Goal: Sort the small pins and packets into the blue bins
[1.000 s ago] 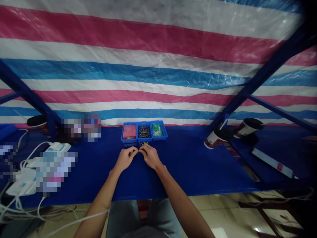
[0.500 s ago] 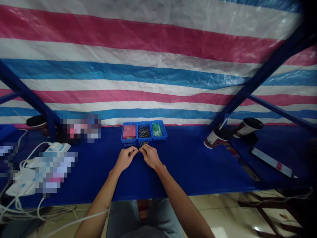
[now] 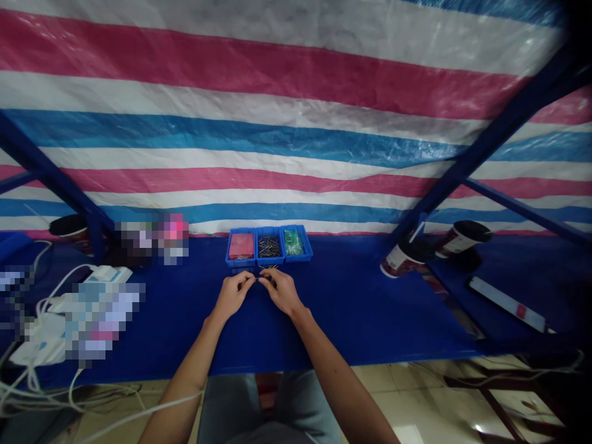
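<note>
My left hand [image 3: 234, 291] is closed in a pinch above the blue tabletop [image 3: 277, 345]. My right hand [image 3: 281, 290] pinches close beside it, the fingertips of the two almost meeting. A tiny dark screw-like piece [image 3: 257, 279] spans the small gap between them; its exact kind is too small to tell. Just behind the fingers lie a few loose screws [image 3: 268, 267], thin and metallic. Past these, three joined blue bins stand in a row: one with red pieces [image 3: 241, 245], one with dark screws [image 3: 269, 246], and one with green and clear pieces [image 3: 293, 242].
Power strips [image 3: 44, 345] with white cables lie at the left. On the right are two dark-lidded cups [image 3: 400, 258] [image 3: 462, 237] and a long white bar [image 3: 506, 303]. Blue frame posts [image 3: 444, 179] rise at both sides before a striped sheet [image 3: 277, 142].
My fingertips have drawn slightly apart, and the small dark piece between them now shows. My arms and the bins stay where they were.
</note>
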Motion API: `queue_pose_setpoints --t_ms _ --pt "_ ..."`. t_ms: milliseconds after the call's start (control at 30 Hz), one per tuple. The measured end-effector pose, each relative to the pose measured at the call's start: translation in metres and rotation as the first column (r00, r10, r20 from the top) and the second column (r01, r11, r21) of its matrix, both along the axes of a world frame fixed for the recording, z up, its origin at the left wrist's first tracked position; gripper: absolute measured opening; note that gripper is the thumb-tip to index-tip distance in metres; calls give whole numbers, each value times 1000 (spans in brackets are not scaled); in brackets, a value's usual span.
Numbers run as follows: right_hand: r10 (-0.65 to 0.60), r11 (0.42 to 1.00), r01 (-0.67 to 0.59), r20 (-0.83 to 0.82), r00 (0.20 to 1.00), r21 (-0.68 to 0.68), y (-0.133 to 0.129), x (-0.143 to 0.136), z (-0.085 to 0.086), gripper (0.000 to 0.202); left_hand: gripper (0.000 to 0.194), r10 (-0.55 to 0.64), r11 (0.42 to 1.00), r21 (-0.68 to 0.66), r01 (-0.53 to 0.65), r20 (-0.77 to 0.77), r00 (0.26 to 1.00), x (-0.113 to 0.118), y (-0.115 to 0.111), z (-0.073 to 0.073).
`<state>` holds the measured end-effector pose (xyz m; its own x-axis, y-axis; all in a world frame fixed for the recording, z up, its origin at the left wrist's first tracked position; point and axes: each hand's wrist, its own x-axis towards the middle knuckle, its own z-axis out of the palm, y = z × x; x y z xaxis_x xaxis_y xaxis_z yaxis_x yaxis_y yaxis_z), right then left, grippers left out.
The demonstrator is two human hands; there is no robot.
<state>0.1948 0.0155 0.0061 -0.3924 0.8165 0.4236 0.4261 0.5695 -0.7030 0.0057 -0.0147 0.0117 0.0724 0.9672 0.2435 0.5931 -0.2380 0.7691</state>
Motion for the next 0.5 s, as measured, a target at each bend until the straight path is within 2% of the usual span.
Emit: queue_pose_setpoints --t_ms 200,500 --pt "54 999 -53 -75 996 7 0 0 -1 19 36 2 1000 -19 -2 -2 1000 0 0 1" --pt "47 999 -46 -48 998 15 0 0 0 16 35 -5 1000 -13 5 -7 1000 -1 1 -1"
